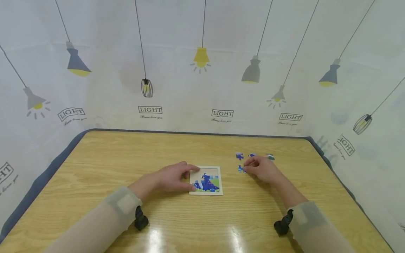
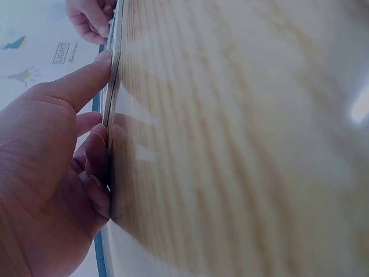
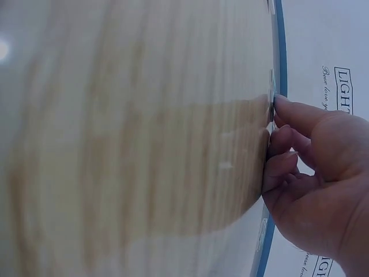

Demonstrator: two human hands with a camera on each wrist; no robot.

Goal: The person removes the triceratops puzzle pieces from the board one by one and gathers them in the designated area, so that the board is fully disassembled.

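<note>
A square jigsaw puzzle tray (image 1: 206, 193) with a pale rim lies flat on the table, partly filled with a blue dinosaur picture; bare board shows at its upper left. My left hand (image 1: 173, 176) holds the tray's left side, thumb at the lower corner and index finger at the upper one. In the left wrist view that hand (image 2: 52, 138) rests low, its other fingers bent against the table. To the right, my right hand (image 1: 263, 169) pinches a blue puzzle piece (image 1: 241, 169) at the table surface. The right wrist view shows that hand (image 3: 323, 167) edge-on, fingertips at the tabletop.
Beyond the right hand lie loose pieces: a blue one (image 1: 239, 155), another (image 1: 251, 155) partly hidden by the fingers, and a greenish one (image 1: 270, 156). The wooden table (image 1: 126, 151) has a dark edge, with a lamp-printed cloth (image 1: 177, 88) behind it.
</note>
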